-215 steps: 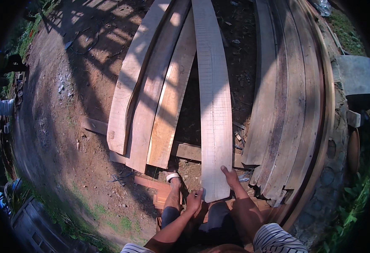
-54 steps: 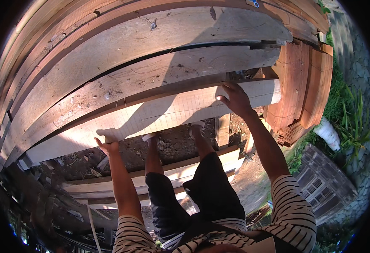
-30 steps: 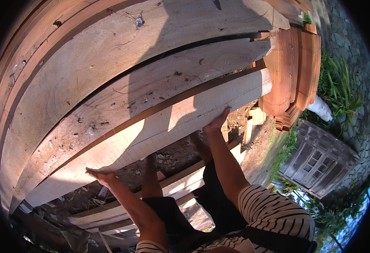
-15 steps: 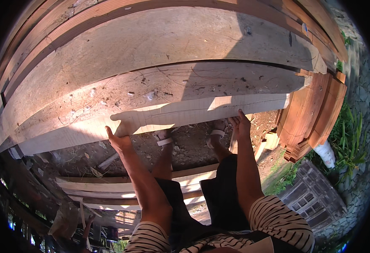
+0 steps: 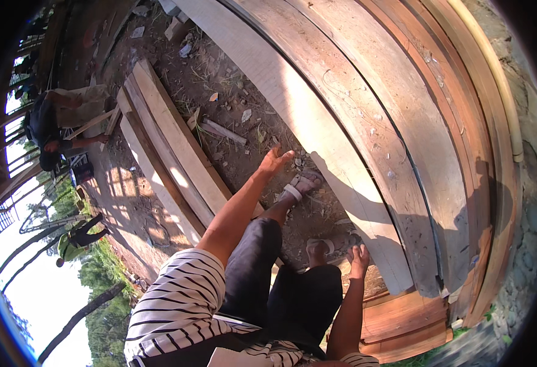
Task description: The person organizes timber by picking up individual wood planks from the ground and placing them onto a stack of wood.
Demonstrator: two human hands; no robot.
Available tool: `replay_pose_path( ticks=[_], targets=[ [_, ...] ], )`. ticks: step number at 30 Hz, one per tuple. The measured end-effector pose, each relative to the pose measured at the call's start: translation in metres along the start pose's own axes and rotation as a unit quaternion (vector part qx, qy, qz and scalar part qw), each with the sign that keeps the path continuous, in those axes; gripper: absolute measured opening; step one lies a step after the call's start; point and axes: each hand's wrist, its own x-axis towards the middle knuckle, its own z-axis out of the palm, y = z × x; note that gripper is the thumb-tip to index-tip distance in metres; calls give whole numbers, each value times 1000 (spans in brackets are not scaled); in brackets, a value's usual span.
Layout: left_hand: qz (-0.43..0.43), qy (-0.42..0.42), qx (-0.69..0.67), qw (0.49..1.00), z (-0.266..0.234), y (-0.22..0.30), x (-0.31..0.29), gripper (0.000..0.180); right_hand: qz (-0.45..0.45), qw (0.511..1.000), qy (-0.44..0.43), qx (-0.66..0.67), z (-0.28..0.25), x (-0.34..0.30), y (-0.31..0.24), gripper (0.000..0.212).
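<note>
Weathered boards [image 5: 366, 116] lie side by side to the right of the pale board [image 5: 310, 122], curved by the lens, with stonework [image 5: 521, 251] beyond them. Reddish planks [image 5: 403, 321] are stacked by its near end. On my left, more boards [image 5: 173, 137] lie over the dirt [image 5: 244, 85], where a loose stick [image 5: 224, 132] sits in the gap. My sandalled left foot [image 5: 305, 183] stands close to the pale board's edge. Farther left, a co-worker [image 5: 66, 116] bends over.

My left arm reaches forward and my left hand [image 5: 274, 162] is wide and empty, thumb apart from the fingers, near the board's edge but off it. My right hand [image 5: 358, 260] is lower, fingers up and slightly parted, just beside that edge; whether it touches, I can't tell.

The board's far end is cut off at the top, shadow crosses its near part, and my right foot [image 5: 320, 248] is dim.
</note>
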Motion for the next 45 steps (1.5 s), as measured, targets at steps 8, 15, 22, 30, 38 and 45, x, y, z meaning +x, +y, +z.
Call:
replay_pose_path(
  ticks=[8, 15, 22, 30, 38, 45],
  targets=[
    [-19, -1, -71, 997, -75, -119, -304, 70, -19, 957, -250, -149, 55, -159, -81, 57],
    [-223, 171, -437, 854, 138, -285, -570, 47, -57, 834, -283, -471, -59, -208, -96, 52],
    [-354, 92, -570, 736, 329, -329, -748, 57, 14, 645, -239, -726, -181, -218, -107, 36],
    [-254, 296, -332, 859, 346, -314, -784, 73, -126, 610, -311, -718, -88, -257, -55, 28],
    [-156, 292, -706, 626, 444, -389, -907, 50, -126, 561, -466, -672, -116, -431, 68, 42],
    [-221, 407, -730, 502, 582, -515, -1019, 51, -381, 237, -431, -783, -244, -458, 146, 57]
  ],
)
